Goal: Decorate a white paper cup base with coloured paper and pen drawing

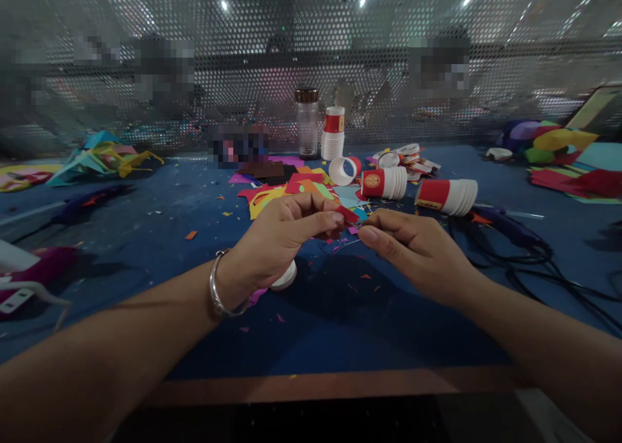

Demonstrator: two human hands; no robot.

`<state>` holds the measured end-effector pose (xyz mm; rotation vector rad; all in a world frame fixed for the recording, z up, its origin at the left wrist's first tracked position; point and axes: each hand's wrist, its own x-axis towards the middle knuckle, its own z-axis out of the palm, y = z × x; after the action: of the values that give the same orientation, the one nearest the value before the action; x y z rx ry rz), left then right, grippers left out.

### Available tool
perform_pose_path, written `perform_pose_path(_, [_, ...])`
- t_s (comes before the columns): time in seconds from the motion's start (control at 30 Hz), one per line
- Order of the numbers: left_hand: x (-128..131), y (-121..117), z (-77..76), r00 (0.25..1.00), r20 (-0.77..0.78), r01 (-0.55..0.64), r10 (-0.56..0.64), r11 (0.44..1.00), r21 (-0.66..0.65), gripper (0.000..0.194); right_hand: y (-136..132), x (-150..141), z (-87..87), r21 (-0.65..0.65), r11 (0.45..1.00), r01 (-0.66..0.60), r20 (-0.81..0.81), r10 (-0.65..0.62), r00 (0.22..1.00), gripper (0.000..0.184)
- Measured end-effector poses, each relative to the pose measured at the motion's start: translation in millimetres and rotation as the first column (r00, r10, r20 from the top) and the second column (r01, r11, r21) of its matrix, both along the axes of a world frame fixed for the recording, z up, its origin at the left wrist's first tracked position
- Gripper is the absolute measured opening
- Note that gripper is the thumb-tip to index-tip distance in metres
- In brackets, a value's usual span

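Above the middle of the table, my left hand (296, 232) pinches a small piece of red paper (348, 214) between thumb and fingers. Close beside it, my right hand (413, 245) is closed, thumb against fingers, at the paper's right edge. Something small and greyish shows at those fingertips, too small to make out. A white round object (285, 277), perhaps a paper cup, is partly hidden under my left wrist. Behind my hands lies a heap of coloured paper (272, 195), with small scraps strewn around it.
Paper cups (389, 182) lie stacked on their sides, near another stack (449, 197). A glass bottle (308, 125) stands by an upright cup stack (333, 135). Glue guns (510, 226) with cables lie right and left. A purple power strip (34, 274) sits left. A perforated screen (243, 74) rises behind.
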<state>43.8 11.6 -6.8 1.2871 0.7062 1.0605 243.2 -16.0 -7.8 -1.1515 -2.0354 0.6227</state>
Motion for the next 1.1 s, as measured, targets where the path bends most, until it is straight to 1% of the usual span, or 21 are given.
perform_pose_path(0.17, [-0.9, 0.4, -2.6, 1.000, -0.014, 0.003, -0.003, 1.000, 0.021, 0.013, -0.8, -0.1, -0.2, 0.000, 1.000, 0.010, -0.008, -0.010, 1.000, 0.045])
perform_pose_path(0.37, [1.9, -0.2, -5.6, 1.000, 0.007, 0.029, -0.029, 1.000, -0.011, 0.015, -1.0, 0.2, 0.1, 0.028, 1.000, -0.001, 0.024, 0.000, 1.000, 0.044])
perform_pose_path(0.53, [3.0, -1.9, -5.3, 0.998, 0.031, 0.052, -0.052, 0.998, -0.022, 0.014, -1.3, 1.0, -0.4, 0.026, 1.000, 0.001, 0.043, -0.002, 0.999, 0.048])
perform_pose_path(0.73, [2.7, -1.6, -4.4, 0.997, 0.035, 0.063, -0.063, 0.998, -0.016, 0.012, -2.0, 1.5, 0.0, 0.048, 0.999, 0.005, 0.068, -0.008, 0.998, 0.047])
perform_pose_path(0.9, [3.4, -2.2, -4.4, 0.995, 0.076, 0.072, -0.066, 0.995, -0.076, 0.014, -2.3, 1.6, 1.1, 0.086, 0.996, 0.006, 0.091, -0.013, 0.996, 0.048])
perform_pose_path(1.1, [4.0, -3.9, -2.6, 0.990, 0.105, 0.113, -0.093, 0.972, -0.207, 0.011, -4.7, 2.4, 3.4, 0.083, 0.997, 0.009, 0.126, -0.019, 0.992, 0.044])
